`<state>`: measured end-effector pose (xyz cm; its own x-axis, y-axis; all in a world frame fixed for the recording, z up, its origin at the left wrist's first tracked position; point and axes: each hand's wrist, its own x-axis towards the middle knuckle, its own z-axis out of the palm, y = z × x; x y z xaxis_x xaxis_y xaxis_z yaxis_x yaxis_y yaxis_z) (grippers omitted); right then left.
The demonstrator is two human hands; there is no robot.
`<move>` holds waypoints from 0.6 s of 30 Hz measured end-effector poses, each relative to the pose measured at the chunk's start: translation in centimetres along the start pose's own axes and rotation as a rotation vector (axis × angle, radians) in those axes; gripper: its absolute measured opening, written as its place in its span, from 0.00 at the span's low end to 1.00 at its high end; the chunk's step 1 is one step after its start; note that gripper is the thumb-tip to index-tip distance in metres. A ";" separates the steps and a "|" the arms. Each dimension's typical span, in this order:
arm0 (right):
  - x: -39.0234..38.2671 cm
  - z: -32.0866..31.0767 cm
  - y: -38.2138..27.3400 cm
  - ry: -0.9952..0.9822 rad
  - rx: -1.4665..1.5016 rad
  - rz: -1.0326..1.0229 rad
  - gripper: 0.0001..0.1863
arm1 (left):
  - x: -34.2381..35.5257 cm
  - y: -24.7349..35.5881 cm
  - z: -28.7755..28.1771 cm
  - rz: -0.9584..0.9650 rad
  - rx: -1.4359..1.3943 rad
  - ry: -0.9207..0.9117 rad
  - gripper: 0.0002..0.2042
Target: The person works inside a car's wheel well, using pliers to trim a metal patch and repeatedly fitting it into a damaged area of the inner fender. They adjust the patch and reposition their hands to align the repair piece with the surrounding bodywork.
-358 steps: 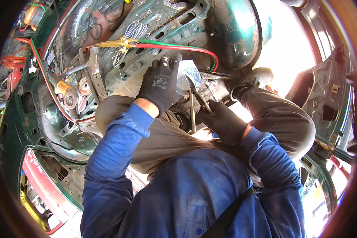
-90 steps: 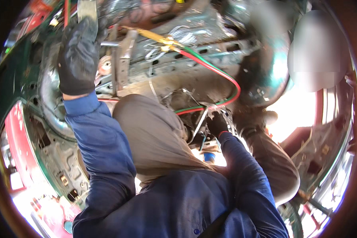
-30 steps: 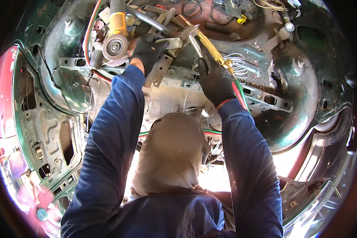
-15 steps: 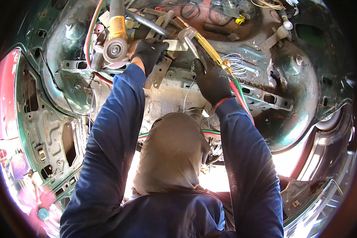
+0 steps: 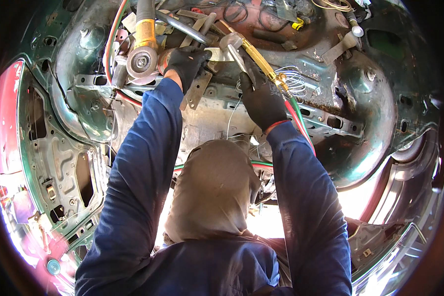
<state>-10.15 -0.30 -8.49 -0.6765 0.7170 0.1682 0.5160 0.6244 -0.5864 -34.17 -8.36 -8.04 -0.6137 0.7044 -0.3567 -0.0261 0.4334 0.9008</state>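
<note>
The torch (image 5: 254, 54), a brass-bodied cutting torch with a bent metal tip, lies slantwise over the stripped green car shell (image 5: 375, 98), and the right hand (image 5: 261, 98), gloved black, is closed around its lower body just above the hose coupling; it looks stiff and fairly light, though I judge the twin hoses (image 5: 298, 121), one red and one green, will drag on it as they trail down past the torch along the right sleeve, so the brass handle, where the glove already sits, seems the safest hold, well away from the tip; left of the torch the left hand (image 5: 187, 61), also gloved, presses on a flat metal bracket (image 5: 197, 89), fingers curled over its upper edge, though whether it truly clamps it I cannot tell; farther left of the torch an angle grinder (image 5: 143, 47) with a yellow body lies with its disc facing the camera, untouched; right of the torch a coil of thin wire (image 5: 293, 81) sits just beside the coupling; below the torch a bent knee in grey-brown cloth (image 5: 212, 192) fills the middle.
</note>
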 end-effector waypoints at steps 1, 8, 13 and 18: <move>0.0 0.0 0.1 0.010 0.001 -0.007 0.25 | 0.1 0.1 0.1 0.004 -0.007 -0.008 0.11; 0.4 0.1 0.3 0.053 0.073 -0.046 0.27 | 1.5 -0.5 -0.9 0.079 0.106 -0.051 0.13; -0.1 0.6 1.0 0.015 0.019 -0.060 0.27 | 3.3 -1.0 -0.8 0.090 0.284 -0.026 0.15; -0.1 0.4 0.9 0.037 0.069 -0.036 0.26 | 2.4 1.5 -0.3 0.029 0.212 -0.065 0.16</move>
<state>-9.84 0.10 -9.29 -0.6730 0.7066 0.2186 0.4535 0.6277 -0.6327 -35.92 -6.24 -7.45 -0.5598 0.7499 -0.3527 0.1617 0.5163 0.8410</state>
